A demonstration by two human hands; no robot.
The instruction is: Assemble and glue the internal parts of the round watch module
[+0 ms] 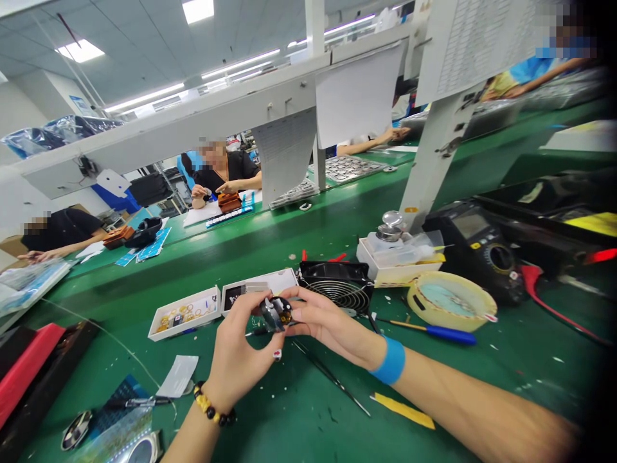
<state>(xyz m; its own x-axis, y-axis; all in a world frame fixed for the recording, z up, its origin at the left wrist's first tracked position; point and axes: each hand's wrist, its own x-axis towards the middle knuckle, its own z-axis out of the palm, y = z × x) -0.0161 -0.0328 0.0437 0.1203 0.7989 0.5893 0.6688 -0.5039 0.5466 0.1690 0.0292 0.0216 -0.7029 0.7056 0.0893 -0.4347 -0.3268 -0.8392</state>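
Near the middle of the head view, a small round watch case (pixel 276 314), silver and black with a hint of gold inside, is held up off the green bench. My left hand (pixel 243 347) grips its left side between thumb and curled fingers. From the right, the fingers of my right hand (pixel 321 321) close on the same piece and cover part of it. Below my right hand, dark tweezers (pixel 332 378) lie on the bench. Beside them is a yellow strip (pixel 403 411). Another silver watch case (pixel 144 449) is at the bottom left.
Behind my hands stand a white parts box (pixel 186 313) and a black fan (pixel 336 289). To the right are a blue-handled screwdriver (pixel 450 335), a round yellowish dish (pixel 450 302) and a black meter-like device (pixel 475 247). Co-workers sit across the bench beyond a white frame (pixel 193 138).
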